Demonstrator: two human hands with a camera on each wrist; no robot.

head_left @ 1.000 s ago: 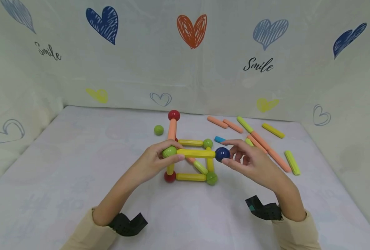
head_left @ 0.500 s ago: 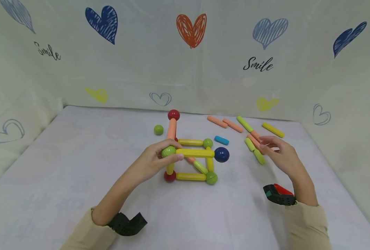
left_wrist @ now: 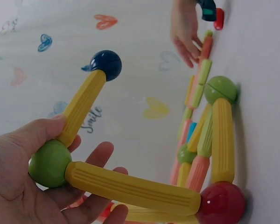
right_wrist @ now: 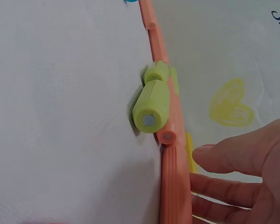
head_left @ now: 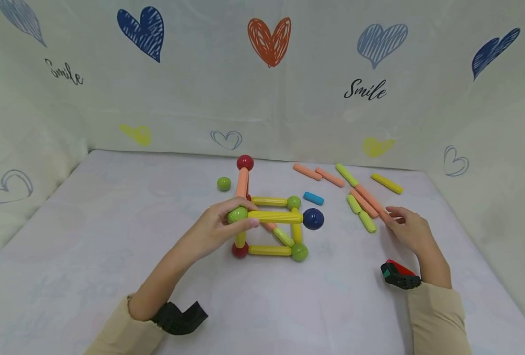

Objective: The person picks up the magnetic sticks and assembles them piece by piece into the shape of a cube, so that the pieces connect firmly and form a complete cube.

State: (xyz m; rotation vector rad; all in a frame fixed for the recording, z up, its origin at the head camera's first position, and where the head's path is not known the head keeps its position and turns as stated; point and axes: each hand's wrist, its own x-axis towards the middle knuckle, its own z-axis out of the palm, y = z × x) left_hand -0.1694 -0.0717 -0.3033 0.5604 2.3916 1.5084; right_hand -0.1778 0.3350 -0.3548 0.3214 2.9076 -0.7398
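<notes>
In the head view my left hand (head_left: 213, 228) grips the green ball (head_left: 237, 215) at the top of a frame of magnetic rods and balls. From that ball a yellow rod (head_left: 275, 217) reaches sideways to a dark blue ball (head_left: 313, 219), raised above the base. The left wrist view shows my thumb along this upper rod and another yellow rod (left_wrist: 133, 187) running from the green ball to a red ball (left_wrist: 221, 204). My right hand (head_left: 410, 231) is at the near end of an orange rod (head_left: 373, 199). In the right wrist view its thumb stands off the rod, fingers extended beside it.
Lime rods (head_left: 361, 214), a blue rod (head_left: 313, 198), a yellow rod (head_left: 387, 183) and more orange rods (head_left: 307, 172) lie on the right of the table. A loose green ball (head_left: 224, 184) sits behind the frame, near an upright orange rod (head_left: 242, 182) topped by a red ball (head_left: 245, 162).
My right hand has left the dark blue ball and moved right to the loose rods, then on toward the orange rod's near end. My left hand keeps its grip on the green ball.
</notes>
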